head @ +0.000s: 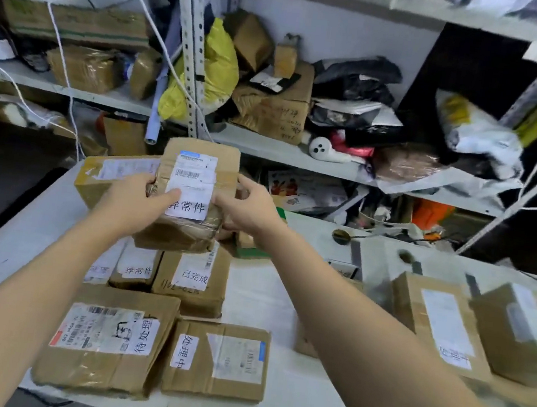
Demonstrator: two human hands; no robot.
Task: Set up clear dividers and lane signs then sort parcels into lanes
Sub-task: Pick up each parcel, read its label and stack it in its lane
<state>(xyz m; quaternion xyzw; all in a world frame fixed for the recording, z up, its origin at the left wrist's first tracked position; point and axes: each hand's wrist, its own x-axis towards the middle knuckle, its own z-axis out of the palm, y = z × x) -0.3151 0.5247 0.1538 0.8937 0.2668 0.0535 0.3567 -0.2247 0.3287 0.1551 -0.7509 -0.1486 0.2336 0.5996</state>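
- holding a taped box [189, 200] above the table [281, 306], my left hand [135, 200] and right hand [246, 210] clamped on its sides
- label faces me, probably so i can choose its lane

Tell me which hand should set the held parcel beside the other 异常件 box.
Left, probably. The left hand grips the parcel on the side nearer that box, which lies below-left; the right hand would cross over.

White table [279, 323] w/ taped cardboard parcels [216, 359] lying flat: cluster at left, two more at right [442, 322]. Grey tape strips [356, 251] near far edge.
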